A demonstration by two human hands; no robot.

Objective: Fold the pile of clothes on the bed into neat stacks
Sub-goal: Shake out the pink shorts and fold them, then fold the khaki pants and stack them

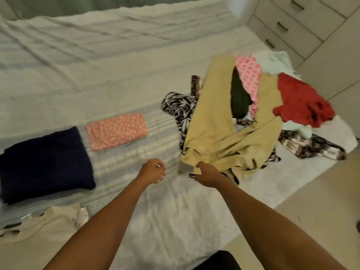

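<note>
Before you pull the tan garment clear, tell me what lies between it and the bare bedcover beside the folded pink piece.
Nothing visible but your own left hand, held over the bedcover. The right hand grips the tan garment at its near edge.

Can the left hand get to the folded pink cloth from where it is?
Probably yes: the left hand holds nothing, and only bedspread lies between it and the pink cloth.
</note>
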